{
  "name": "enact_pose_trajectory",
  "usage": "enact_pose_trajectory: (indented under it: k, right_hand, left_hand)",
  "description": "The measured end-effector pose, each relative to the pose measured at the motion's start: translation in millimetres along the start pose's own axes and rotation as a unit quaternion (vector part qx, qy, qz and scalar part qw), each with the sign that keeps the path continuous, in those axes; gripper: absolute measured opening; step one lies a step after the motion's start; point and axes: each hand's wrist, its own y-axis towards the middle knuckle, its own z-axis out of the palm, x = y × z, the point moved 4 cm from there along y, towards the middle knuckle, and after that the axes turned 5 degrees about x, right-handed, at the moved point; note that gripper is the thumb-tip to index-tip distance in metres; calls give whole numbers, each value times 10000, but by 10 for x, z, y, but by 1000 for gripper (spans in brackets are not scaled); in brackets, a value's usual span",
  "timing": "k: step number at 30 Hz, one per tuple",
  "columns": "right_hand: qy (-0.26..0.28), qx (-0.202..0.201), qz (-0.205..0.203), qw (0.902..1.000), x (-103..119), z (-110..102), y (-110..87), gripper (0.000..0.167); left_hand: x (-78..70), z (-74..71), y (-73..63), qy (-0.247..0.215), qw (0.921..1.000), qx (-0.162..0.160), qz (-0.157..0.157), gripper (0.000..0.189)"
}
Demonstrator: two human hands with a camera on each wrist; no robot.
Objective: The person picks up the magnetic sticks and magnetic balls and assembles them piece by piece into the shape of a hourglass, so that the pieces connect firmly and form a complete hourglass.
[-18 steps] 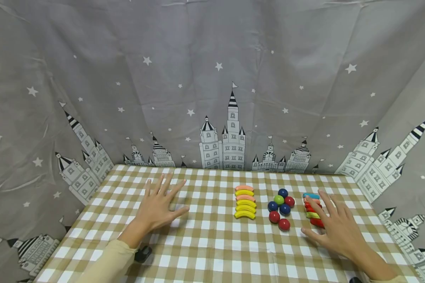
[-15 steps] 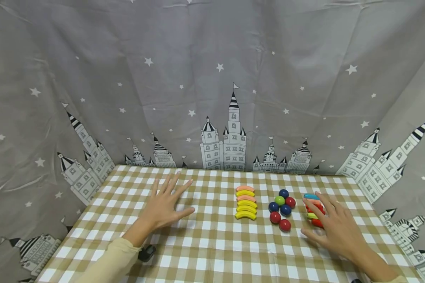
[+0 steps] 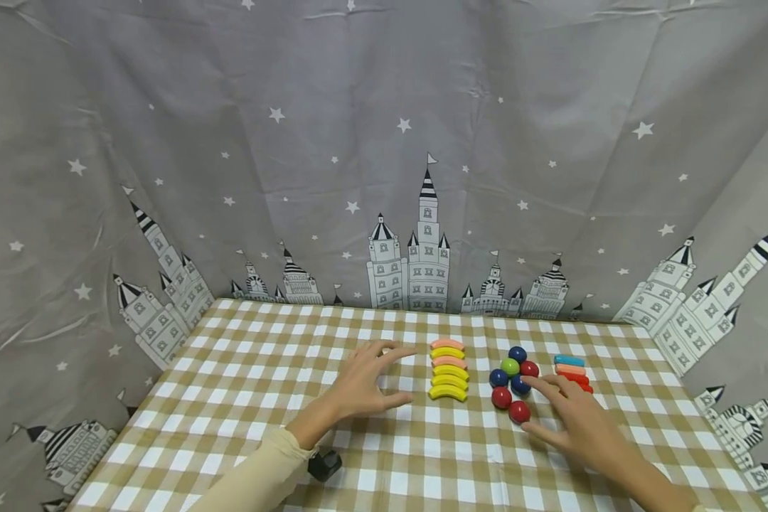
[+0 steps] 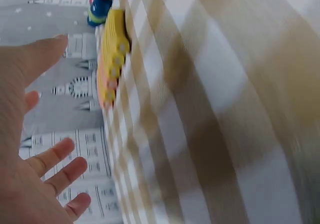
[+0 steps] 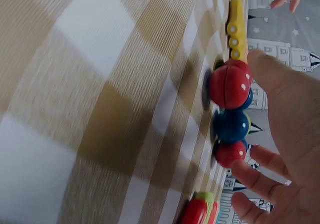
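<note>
My left hand (image 3: 361, 380) hovers just left of a column of yellow and peach banana-shaped pieces (image 3: 449, 380), thumb and fingers spread apart with nothing between them. On the other side, my right hand (image 3: 572, 419) is at the right edge of a cluster of glossy balls: red (image 3: 519, 412), dark blue (image 3: 498, 378) and one green (image 3: 510, 367). In the right wrist view its thumb and fingertips are very near the red balls (image 5: 230, 86); contact cannot be made out. That hand partly covers a column of small blue, peach and red bars (image 3: 569, 360).
A brown-and-white checked cloth (image 3: 243, 398) covers the table. Behind and at both sides hangs a grey curtain (image 3: 333, 142) printed with castles and stars. A black wrist device (image 3: 324, 465) sits under the left cuff.
My left hand has moved right, close to the banana-shaped pieces. My right hand has shifted left from over the bars to the balls. The head view has turned slightly.
</note>
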Motion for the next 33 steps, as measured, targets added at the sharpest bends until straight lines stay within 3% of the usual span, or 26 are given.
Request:
enact_pose_trajectory:
  k: [7,14,20,27,33]
  right_hand:
    - [868,700,1110,9875,-5,107,33,66]
    - [1274,903,1473,9767,-18,210,41,66]
    - [1460,924,1788,9686,-26,301,87,63]
    - [1422,881,1964,9662,-13,346,115,53]
    - [1560,865,2028,9628,-18,346,115,41]
  left_hand:
    - [-179,299,186,-597,9976,300,-185,63]
    - [-224,507,310,-895,9945,369,-412,53]
    - [-219,601,364,-887,9937,187,-660,37]
    - [-274,651,366,-484,9963,-371,-600,24]
    - [-297,703,363,-258,9961,-543,-645,15]
